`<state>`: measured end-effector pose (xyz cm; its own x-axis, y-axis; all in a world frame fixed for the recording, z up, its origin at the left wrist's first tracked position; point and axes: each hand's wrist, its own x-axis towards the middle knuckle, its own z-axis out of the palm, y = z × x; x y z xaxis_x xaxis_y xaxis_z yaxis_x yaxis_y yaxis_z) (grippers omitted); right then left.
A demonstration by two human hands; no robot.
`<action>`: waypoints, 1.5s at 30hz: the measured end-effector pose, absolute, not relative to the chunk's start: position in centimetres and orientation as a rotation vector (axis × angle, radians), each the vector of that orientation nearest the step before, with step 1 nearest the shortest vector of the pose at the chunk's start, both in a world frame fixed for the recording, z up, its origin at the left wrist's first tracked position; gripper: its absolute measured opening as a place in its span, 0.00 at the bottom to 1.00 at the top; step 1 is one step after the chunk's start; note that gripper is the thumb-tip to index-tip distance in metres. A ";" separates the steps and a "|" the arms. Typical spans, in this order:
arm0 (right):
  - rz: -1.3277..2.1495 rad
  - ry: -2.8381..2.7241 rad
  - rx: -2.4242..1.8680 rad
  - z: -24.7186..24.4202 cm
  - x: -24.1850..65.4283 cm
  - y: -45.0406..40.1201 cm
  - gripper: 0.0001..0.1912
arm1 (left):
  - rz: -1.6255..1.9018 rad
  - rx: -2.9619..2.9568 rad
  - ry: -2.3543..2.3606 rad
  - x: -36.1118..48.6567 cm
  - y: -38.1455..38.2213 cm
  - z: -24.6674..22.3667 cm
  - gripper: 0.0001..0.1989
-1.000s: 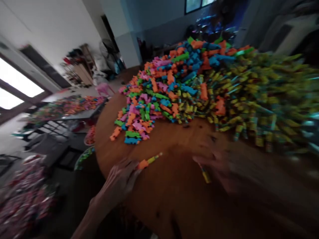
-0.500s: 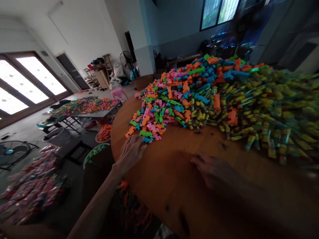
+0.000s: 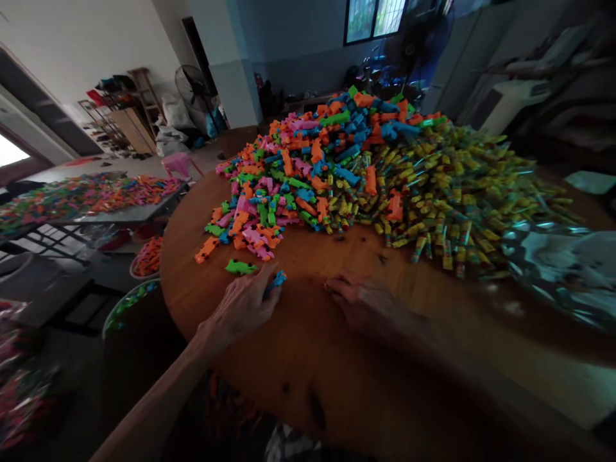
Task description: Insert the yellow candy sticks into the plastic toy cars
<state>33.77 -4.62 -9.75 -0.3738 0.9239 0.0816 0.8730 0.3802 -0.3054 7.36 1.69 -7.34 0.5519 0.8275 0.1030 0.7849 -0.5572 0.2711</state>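
1. While the room is dim on my feed, I can make out a window [image 3: 373, 22], a standing fan [image 3: 192, 86] by the pillar, and a pink stool [image 3: 178, 163] near a second table [image 3: 137, 214] loaded with coloured pieces.
2. Round wooden table [image 3: 293, 353] fills the foreground. Brown top, a few dark marks.
3. Two heaps on it, running together: multicoloured toy pieces [image 3: 293, 173] left, yellow tubes [image 3: 452, 186] right. Clear plastic [image 3: 553, 263] at the right side.
4. Left hand [image 3: 248, 300] was at the heap's near edge half a second ago; now pulled back, thumb and fingers pinching a blue piece.
5. Right hand [image 3: 363, 301] is over the tabletop, fingertips drawn together. Can't tell what they hold, if anything.
6. Green piece [image 3: 240, 266] now lies apart from the heap, just beside the left fingers.
7. Blue piece [image 3: 276, 280]: in the left grip. A second ago that hand had an orange one with a tube, so I read this as a fresh piece.
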 end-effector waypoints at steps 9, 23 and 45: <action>0.410 -2.370 -1.558 -9.1 34.1 -5.5 0.11 | 0.468 2.433 1.415 14.3 3.0 -7.9 0.12; 0.386 -2.332 -1.664 -9.2 33.9 -6.1 0.13 | 0.322 2.365 1.887 16.5 2.7 -8.1 0.15; 0.053 -2.893 -1.533 -8.3 32.9 -5.2 0.16 | 0.186 2.433 1.868 16.3 2.1 -8.2 0.15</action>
<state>32.87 -5.23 -8.27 -0.5546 0.8215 -0.1324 0.8258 0.5629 0.0339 16.30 2.08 -8.17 0.2542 0.9656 0.0542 0.9573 -0.2592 0.1278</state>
